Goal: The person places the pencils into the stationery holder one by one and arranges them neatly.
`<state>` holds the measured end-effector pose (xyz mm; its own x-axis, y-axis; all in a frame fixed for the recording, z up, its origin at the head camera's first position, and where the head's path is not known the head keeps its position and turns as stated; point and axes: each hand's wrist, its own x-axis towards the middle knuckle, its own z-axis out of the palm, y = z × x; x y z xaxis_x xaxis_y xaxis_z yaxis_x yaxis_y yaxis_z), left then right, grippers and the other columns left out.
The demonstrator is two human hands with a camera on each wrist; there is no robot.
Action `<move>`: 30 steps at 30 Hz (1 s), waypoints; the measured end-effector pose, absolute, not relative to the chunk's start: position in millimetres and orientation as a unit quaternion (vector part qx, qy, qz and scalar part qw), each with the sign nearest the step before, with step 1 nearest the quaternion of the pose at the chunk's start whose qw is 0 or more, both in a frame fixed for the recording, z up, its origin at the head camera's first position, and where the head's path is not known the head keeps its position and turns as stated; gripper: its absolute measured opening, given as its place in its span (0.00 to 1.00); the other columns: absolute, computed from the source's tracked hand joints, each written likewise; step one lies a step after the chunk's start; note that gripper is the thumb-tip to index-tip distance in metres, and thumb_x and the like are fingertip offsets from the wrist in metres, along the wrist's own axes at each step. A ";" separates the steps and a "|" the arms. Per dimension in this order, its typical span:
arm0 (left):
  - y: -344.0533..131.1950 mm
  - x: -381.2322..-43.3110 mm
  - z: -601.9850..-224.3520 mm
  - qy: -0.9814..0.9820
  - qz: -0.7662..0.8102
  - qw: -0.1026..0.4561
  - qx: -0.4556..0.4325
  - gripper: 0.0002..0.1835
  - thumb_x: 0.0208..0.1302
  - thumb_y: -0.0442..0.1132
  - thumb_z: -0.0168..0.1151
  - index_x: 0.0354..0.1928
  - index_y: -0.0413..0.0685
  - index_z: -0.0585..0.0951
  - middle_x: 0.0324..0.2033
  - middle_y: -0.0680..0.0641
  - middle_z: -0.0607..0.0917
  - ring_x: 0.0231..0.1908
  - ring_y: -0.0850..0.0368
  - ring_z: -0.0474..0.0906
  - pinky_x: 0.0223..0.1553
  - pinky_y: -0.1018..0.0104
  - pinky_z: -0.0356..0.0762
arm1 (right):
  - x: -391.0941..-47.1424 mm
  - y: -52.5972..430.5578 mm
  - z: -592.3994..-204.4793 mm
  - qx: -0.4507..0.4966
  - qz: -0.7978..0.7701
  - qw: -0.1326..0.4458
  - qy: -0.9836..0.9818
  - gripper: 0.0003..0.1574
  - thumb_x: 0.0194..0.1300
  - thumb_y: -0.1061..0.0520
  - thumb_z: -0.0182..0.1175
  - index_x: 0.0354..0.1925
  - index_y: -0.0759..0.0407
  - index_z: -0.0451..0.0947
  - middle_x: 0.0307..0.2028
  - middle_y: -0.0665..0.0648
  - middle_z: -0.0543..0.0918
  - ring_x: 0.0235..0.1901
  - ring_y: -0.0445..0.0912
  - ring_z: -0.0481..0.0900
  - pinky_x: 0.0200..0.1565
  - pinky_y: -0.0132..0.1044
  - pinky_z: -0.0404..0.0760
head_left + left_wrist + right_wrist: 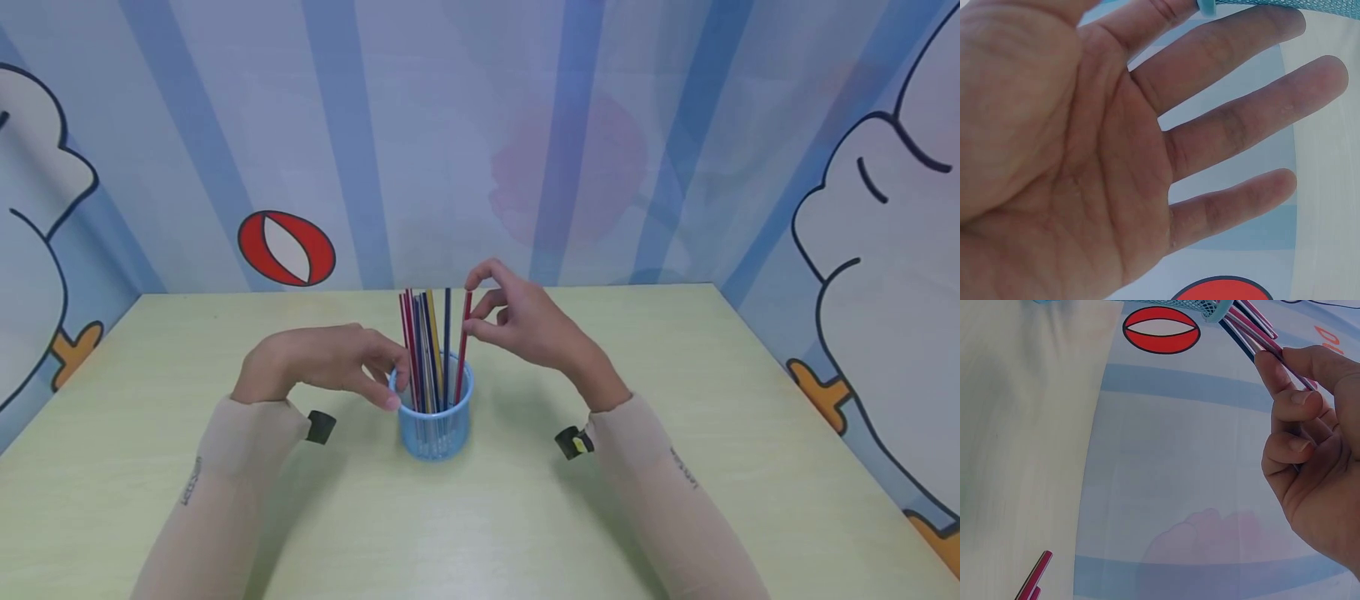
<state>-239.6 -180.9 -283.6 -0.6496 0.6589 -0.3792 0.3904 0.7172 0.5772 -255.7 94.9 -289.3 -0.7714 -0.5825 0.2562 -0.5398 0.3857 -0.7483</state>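
A light blue mesh pen cup (435, 433) stands on the table with several long, thin pencils (427, 358) upright in it, red, dark blue and yellow. At the cup's left rim, my left hand (337, 358) grips with thumb and index finger; its other fingers (1260, 119) stretch out straight in the left wrist view. On the other side, my right hand (521, 321) pinches a red pencil (464, 350) between thumb and finger. That pencil leans right, its lower end inside the cup. In the right wrist view the remaining fingers (1291, 447) curl toward the palm.
The pale yellow-green table (480, 533) ends at a blue-striped backdrop (450, 150). Cartoon figures are printed on the side panels (885, 292). Red pencil-like ends (1035, 575) show in the lower left corner of the right wrist view.
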 end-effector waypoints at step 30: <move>-181.3 -239.5 -283.4 0.881 0.221 0.288 0.304 0.09 0.63 0.48 0.70 0.40 0.56 0.80 0.52 0.51 0.83 0.54 0.51 0.80 0.56 0.46 0.76 | -263.4 126.1 -278.8 -0.296 -0.360 0.027 0.884 0.19 0.69 0.58 0.62 0.55 0.51 0.70 0.39 0.52 0.83 0.28 0.50 0.79 0.32 0.44 0.78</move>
